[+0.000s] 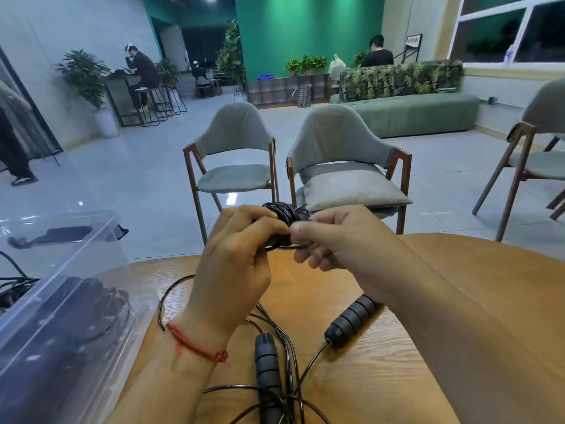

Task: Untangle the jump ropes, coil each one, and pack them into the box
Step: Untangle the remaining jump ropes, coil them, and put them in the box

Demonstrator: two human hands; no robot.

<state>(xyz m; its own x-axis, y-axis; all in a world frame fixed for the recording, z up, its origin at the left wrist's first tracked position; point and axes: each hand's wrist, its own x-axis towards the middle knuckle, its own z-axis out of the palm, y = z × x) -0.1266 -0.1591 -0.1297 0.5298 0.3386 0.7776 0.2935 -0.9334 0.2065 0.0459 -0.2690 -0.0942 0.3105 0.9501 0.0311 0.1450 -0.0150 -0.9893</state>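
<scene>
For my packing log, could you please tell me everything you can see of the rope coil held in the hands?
The coil is thin, glossy black cord, plastic-looking, wound into many tight loops. It is held above the table. The left hand grips it; the right hand pinches a strand at its side. Fingers hide much of it.

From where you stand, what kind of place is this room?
Probably a shared lounge or café-like common room: a long green bench sofa with leaf-patterned cushions, grey padded armchairs with wooden frames, and a dark high counter with bar stools.
</scene>
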